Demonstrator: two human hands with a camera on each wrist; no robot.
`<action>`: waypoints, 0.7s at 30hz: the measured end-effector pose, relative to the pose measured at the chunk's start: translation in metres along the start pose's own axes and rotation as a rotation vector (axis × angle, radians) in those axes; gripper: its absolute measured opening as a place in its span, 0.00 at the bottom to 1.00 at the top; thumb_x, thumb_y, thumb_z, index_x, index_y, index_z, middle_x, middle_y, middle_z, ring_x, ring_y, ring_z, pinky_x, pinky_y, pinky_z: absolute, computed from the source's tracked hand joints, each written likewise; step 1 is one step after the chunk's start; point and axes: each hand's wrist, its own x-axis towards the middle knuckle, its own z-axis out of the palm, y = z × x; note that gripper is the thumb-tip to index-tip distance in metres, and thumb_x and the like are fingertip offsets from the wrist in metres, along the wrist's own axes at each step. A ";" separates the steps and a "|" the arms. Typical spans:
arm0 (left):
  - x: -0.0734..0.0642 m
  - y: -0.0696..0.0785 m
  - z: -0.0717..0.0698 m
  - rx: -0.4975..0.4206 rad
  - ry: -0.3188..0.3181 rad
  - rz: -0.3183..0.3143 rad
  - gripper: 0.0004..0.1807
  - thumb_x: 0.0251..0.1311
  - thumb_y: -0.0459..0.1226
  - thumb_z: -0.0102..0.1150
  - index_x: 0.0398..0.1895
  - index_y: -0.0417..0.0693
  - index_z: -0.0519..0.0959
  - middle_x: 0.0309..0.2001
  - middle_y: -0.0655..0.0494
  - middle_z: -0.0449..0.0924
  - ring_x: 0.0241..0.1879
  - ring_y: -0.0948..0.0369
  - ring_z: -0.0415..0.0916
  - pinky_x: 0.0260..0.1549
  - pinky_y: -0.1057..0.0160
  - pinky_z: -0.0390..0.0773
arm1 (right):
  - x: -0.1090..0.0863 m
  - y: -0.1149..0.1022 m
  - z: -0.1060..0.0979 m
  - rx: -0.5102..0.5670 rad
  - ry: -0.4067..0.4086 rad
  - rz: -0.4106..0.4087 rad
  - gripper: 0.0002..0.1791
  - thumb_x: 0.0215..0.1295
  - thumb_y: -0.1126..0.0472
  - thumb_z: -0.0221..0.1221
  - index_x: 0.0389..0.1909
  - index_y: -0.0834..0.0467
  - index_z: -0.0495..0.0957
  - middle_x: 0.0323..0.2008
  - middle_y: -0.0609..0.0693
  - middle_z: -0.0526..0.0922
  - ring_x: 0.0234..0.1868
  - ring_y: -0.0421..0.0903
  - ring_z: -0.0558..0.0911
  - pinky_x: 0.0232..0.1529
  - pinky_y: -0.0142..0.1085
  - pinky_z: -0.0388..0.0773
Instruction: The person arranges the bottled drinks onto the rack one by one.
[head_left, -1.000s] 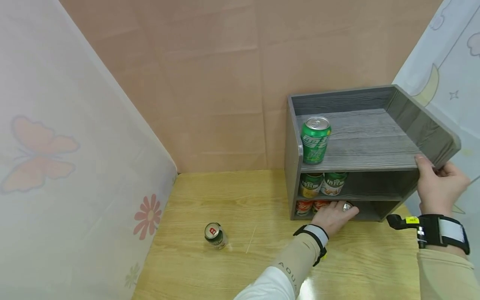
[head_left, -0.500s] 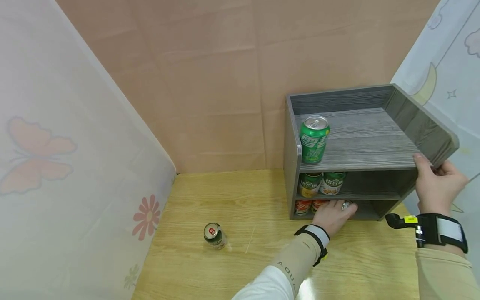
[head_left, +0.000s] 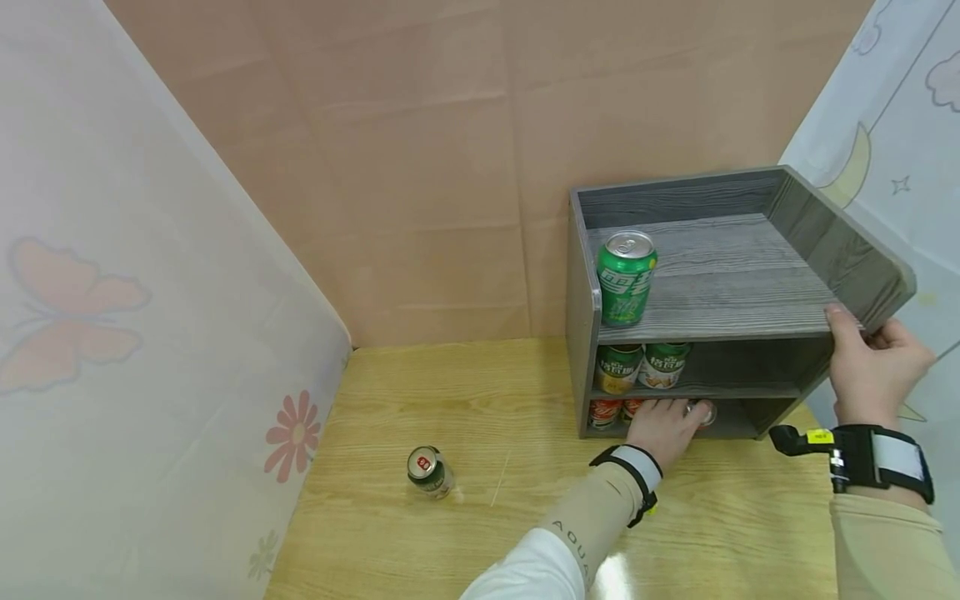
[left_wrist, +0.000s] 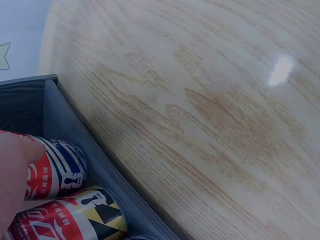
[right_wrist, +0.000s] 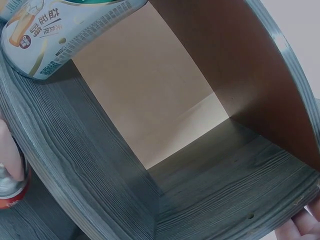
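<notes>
My left hand reaches into the bottom compartment of a grey wooden shelf and holds a red drink can with blue-and-white stripes. Only a bit of that can's silver top shows beside the thumb in the head view. Another red can, with a yellow-and-black pattern, lies right by it in the left wrist view. At the shelf's right front, my right hand grips the edge, thumb on the top board and fingers around the side panel.
A green can stands on the top board. Two green-and-white cans sit in the middle compartment, and red cans at the lower left. One dark green can stands on the wooden table. Cloth walls enclose the sides.
The left hand has shifted slightly within the bottom compartment, and the held can's top now shows a little farther right. The right hand keeps its grip. The head view has drifted slightly.
</notes>
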 end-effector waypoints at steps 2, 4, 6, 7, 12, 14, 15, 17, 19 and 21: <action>0.001 -0.001 -0.001 -0.014 -0.026 0.010 0.18 0.80 0.52 0.41 0.68 0.76 0.68 0.49 0.74 0.77 0.43 0.74 0.76 0.40 0.74 0.74 | 0.001 0.001 0.000 0.000 0.000 0.002 0.07 0.70 0.49 0.64 0.45 0.44 0.84 0.33 0.36 0.76 0.32 0.35 0.67 0.26 0.25 0.57; 0.002 -0.001 -0.002 -0.035 -0.064 0.014 0.20 0.79 0.52 0.44 0.70 0.77 0.66 0.51 0.75 0.76 0.43 0.74 0.76 0.40 0.74 0.74 | 0.001 0.002 0.000 -0.002 0.002 -0.001 0.08 0.70 0.49 0.64 0.46 0.45 0.84 0.34 0.36 0.76 0.33 0.35 0.67 0.27 0.25 0.57; 0.002 -0.002 -0.003 -0.052 -0.111 0.004 0.22 0.78 0.52 0.47 0.72 0.78 0.65 0.52 0.75 0.76 0.44 0.74 0.76 0.39 0.74 0.74 | 0.001 0.002 0.000 0.000 0.002 0.000 0.09 0.70 0.49 0.64 0.47 0.45 0.85 0.34 0.35 0.76 0.33 0.35 0.67 0.27 0.25 0.58; 0.003 -0.002 -0.003 -0.055 -0.130 -0.006 0.23 0.77 0.52 0.48 0.73 0.79 0.65 0.51 0.75 0.76 0.43 0.74 0.76 0.36 0.74 0.74 | 0.001 0.001 0.000 0.005 0.001 0.001 0.10 0.70 0.49 0.64 0.48 0.46 0.85 0.34 0.35 0.76 0.33 0.35 0.67 0.27 0.25 0.58; 0.008 -0.008 -0.004 -0.097 -0.250 -0.075 0.20 0.76 0.53 0.50 0.68 0.80 0.71 0.50 0.77 0.78 0.39 0.73 0.77 0.29 0.70 0.77 | 0.001 0.000 0.001 0.015 -0.002 0.007 0.14 0.69 0.50 0.65 0.52 0.49 0.86 0.35 0.35 0.77 0.33 0.35 0.68 0.27 0.24 0.59; 0.010 -0.011 -0.001 -0.146 -0.254 -0.112 0.15 0.77 0.52 0.48 0.62 0.77 0.76 0.44 0.76 0.80 0.35 0.72 0.77 0.25 0.69 0.77 | 0.002 0.001 0.001 0.016 -0.003 0.007 0.14 0.69 0.49 0.65 0.52 0.48 0.86 0.35 0.35 0.77 0.34 0.35 0.68 0.27 0.25 0.59; 0.011 -0.012 0.001 -0.214 -0.236 -0.161 0.14 0.77 0.52 0.49 0.59 0.75 0.79 0.40 0.75 0.80 0.32 0.72 0.76 0.22 0.69 0.76 | 0.003 0.003 0.002 0.017 -0.003 0.006 0.13 0.69 0.49 0.65 0.51 0.48 0.86 0.35 0.36 0.77 0.33 0.35 0.68 0.27 0.25 0.58; 0.012 -0.014 0.004 -0.367 -0.198 -0.248 0.14 0.77 0.54 0.49 0.56 0.71 0.81 0.38 0.73 0.80 0.30 0.73 0.76 0.21 0.70 0.75 | 0.003 0.004 0.002 0.021 -0.001 0.004 0.13 0.69 0.49 0.65 0.50 0.48 0.86 0.35 0.36 0.77 0.33 0.35 0.68 0.27 0.25 0.58; 0.013 -0.015 0.006 -0.493 -0.198 -0.307 0.18 0.76 0.57 0.46 0.60 0.70 0.79 0.43 0.74 0.80 0.34 0.74 0.77 0.24 0.72 0.76 | 0.004 0.004 0.002 0.024 0.002 -0.002 0.13 0.69 0.50 0.65 0.50 0.48 0.86 0.35 0.36 0.77 0.33 0.35 0.68 0.27 0.25 0.58; 0.012 -0.016 0.005 -0.549 -0.218 -0.320 0.21 0.75 0.59 0.47 0.65 0.70 0.77 0.43 0.74 0.80 0.32 0.74 0.76 0.24 0.73 0.75 | 0.004 0.005 0.002 0.025 0.004 -0.008 0.14 0.69 0.50 0.65 0.51 0.49 0.86 0.35 0.36 0.78 0.33 0.35 0.68 0.27 0.25 0.58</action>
